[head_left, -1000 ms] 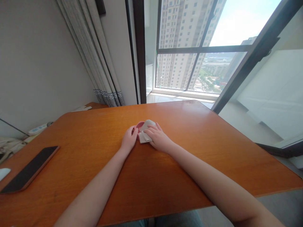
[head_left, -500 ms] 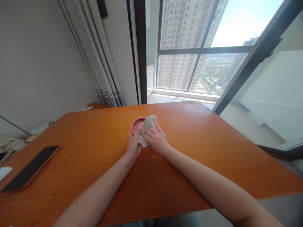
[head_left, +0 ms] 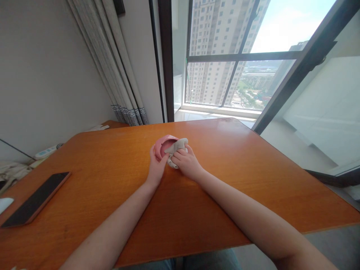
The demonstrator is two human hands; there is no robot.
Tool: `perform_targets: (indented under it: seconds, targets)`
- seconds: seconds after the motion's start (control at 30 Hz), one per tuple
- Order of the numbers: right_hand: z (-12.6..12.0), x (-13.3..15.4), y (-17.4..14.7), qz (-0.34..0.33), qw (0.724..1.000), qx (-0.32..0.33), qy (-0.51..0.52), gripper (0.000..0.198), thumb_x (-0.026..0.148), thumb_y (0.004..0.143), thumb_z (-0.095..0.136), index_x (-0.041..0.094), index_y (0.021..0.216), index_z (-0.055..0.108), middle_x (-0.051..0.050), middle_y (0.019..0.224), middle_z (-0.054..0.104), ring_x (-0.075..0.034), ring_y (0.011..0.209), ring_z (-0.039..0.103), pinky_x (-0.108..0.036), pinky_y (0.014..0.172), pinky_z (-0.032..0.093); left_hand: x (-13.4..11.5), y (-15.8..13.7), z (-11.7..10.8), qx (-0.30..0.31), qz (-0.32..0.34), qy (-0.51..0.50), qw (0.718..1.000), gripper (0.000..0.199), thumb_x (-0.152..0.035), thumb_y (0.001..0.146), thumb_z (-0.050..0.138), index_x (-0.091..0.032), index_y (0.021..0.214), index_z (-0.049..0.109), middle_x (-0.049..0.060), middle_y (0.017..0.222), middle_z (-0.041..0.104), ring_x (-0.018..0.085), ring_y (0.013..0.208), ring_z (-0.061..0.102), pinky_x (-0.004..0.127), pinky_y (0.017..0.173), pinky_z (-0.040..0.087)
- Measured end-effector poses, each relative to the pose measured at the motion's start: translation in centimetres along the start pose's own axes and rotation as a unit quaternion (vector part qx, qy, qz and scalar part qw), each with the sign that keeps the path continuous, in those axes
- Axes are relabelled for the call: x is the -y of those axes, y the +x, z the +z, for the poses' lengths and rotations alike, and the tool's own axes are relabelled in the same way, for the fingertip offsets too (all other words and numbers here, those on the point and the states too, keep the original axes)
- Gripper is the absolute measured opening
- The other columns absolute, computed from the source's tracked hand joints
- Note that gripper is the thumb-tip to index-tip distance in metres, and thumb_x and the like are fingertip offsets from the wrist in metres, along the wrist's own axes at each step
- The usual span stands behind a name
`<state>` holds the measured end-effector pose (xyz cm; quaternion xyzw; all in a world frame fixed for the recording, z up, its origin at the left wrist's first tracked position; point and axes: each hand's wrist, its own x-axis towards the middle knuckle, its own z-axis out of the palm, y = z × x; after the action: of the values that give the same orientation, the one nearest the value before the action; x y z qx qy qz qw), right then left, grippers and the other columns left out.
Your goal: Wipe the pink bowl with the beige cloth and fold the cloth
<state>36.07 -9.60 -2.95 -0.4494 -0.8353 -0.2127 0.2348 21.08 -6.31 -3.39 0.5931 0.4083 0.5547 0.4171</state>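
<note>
A pink bowl-like dish [head_left: 161, 143] is tilted with its hollow side towards me, over the middle of the wooden table. My left hand [head_left: 156, 165] is closed on its left and lower rim, thumb on the near edge. In my right hand [head_left: 184, 160] a light grey-beige cloth [head_left: 176, 145] is bunched between the fingers. Part of the cloth reaches into the dish's hollow, and another fold hangs below my fingers. The cloth and my right hand hide the dish's right side.
The wooden table [head_left: 112, 195] spreads around my hands. To the left lies a dark flat slab with a reddish-brown edge [head_left: 36, 198], beside a white rounded object [head_left: 5, 204] at the frame's edge. Further back are a power strip [head_left: 46, 150], a curtain [head_left: 123, 86] and a window [head_left: 219, 82].
The dish has tipped, so more of its pink outer wall and hollow now show. The cloth is more bunched, its tip moved into the dish. Both hands keep their holds.
</note>
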Motion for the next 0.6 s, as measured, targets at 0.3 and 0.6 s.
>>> perform_targets:
  seconds: [0.3, 0.6]
  targets:
    - [-0.4, -1.8, 0.0, -0.084, 0.996, 0.022, 0.026, 0.027, 0.02, 0.096, 0.035, 0.022, 0.088, 0.061, -0.002, 0.086, 0.061, -0.016, 0.084, 0.047, -0.036, 0.088, 0.026, -1.0, 1.4, -1.9, 0.099, 0.038, 0.075, 0.992, 0.046, -0.016, 0.072, 0.051, -0.021, 0.118, 0.044, 0.005, 0.116, 0.054, 0.019, 0.109, 0.052, 0.034, 0.101, 0.038]
    - [-0.3, -0.8, 0.0, -0.018, 1.0, -0.021, -0.009, 0.026, 0.022, 0.096, 0.036, 0.021, 0.086, 0.06, -0.003, 0.08, 0.058, -0.018, 0.084, 0.045, -0.037, 0.08, 0.026, -0.1, -1.2, 1.1, 0.004, -0.035, -0.047, 0.998, 0.055, -0.033, 0.077, 0.058, -0.024, 0.125, 0.033, 0.007, 0.116, 0.056, 0.016, 0.1, 0.058, 0.03, 0.087, 0.046]
